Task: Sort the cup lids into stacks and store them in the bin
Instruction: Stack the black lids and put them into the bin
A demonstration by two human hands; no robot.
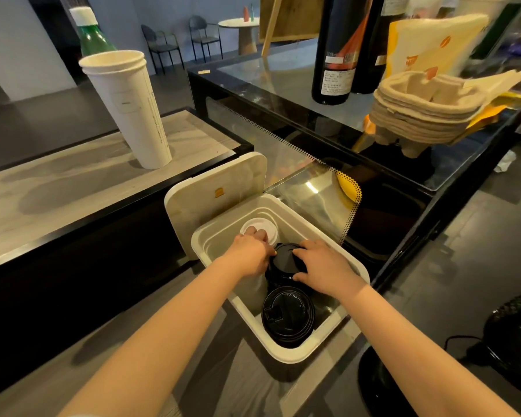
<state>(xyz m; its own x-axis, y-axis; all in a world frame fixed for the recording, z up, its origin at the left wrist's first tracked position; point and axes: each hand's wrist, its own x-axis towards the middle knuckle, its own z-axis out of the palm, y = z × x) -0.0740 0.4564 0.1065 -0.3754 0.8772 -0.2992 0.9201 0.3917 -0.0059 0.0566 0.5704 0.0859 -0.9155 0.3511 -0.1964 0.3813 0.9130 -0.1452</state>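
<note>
Both hands are down in the open white bin (286,355). The left hand (250,254) and right hand (325,267) have fingers curled, clamped on opposite sides of the middle black stack (285,261) of lids. The near black stack (288,314) sits at the bin's near corner and the white lids (259,225) at its far corner. The bin cover (217,200) stands upright. Paper cups (130,106) stand on the counter at left.

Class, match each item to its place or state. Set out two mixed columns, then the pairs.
1 tall stack of white paper cups
2 white plastic cup lids
3 stack of brown pulp cup carriers
4 middle stack of black plastic cup lids

A glass counter
B far corner of white plastic bin
C pale grey ledge
D held by right hand

Pairs: 1-C; 2-B; 3-A; 4-D
</note>
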